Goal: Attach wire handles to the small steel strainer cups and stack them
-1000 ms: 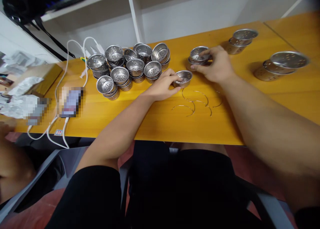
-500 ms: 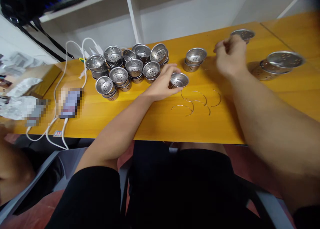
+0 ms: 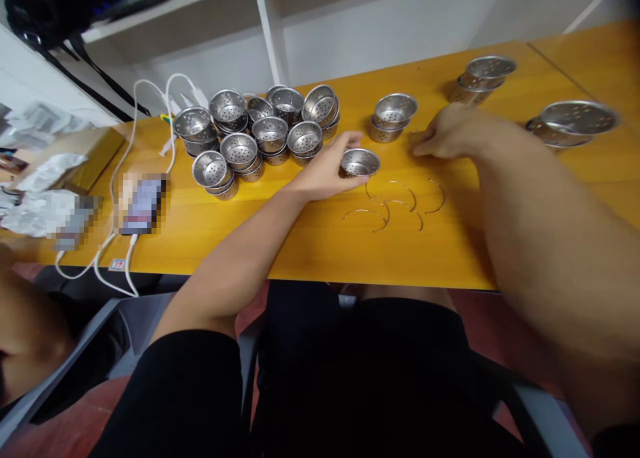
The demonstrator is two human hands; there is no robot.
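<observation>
My left hand (image 3: 327,168) grips a small perforated steel cup (image 3: 359,162) that rests on the yellow table (image 3: 310,238). My right hand (image 3: 447,135) is low over the table just right of a short stack of two steel cups (image 3: 393,117), its fingers pinched together; what they hold, if anything, I cannot make out. Several thin curved wire handles (image 3: 395,201) lie on the table in front of both hands.
A cluster of several stacked steel cups (image 3: 255,135) sits at the back left. More cup stacks stand at the back right (image 3: 480,78) and far right (image 3: 575,121). White cables (image 3: 127,245), a phone (image 3: 143,205) and crumpled paper (image 3: 45,171) lie on the left. Another person's arm (image 3: 25,338) shows at lower left.
My right hand left the two-cup stack, swung up toward the back right, then came down to the table beside the stack. The left hand kept its hold on the cup.
</observation>
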